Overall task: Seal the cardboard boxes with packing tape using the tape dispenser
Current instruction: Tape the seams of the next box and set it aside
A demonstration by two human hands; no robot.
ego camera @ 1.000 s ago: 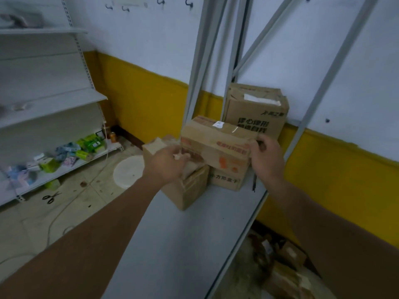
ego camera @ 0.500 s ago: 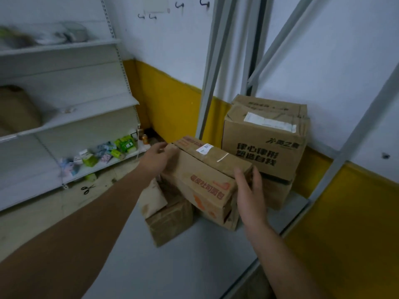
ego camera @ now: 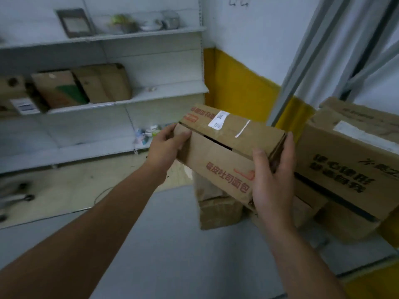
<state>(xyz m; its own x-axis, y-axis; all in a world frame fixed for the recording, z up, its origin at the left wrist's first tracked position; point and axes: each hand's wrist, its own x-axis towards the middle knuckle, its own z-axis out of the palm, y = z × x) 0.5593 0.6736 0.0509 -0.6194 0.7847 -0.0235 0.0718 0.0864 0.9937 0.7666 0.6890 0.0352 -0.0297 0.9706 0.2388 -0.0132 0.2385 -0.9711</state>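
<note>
On the far left, wall shelves (ego camera: 151,98) carried a few worn cartons (ego camera: 82,87), well apart from the work. Moving right, the left hand (ego camera: 166,145) gripped the left end of the box (ego camera: 226,147), thumb on top and fingers curled round the end flap. The box was brown with red print and a white label (ego camera: 220,119) on its top. It sat tilted between both hands, its near top edge gaping in a dark slit, so it looked unsealed. Below it stood a smaller box (ego camera: 216,208) on the grey shelf (ego camera: 172,244); whether the held box touched it could not be told. The right hand (ego camera: 272,180) grasped the box's right end, thumb on the near face and fingers wrapped round the far corner. Just beside that hand stood a large box (ego camera: 349,169) with black print. No tape dispenser was in view.

The likely trouble lay in the loose flap. Because the left hand held partly by that flap, it could bend or pull open and let the box sag or spill. The right end was close to the large box, so a careless swing could knock it. The tilt could also slide the contents toward the lower side and upset the grip.
</note>
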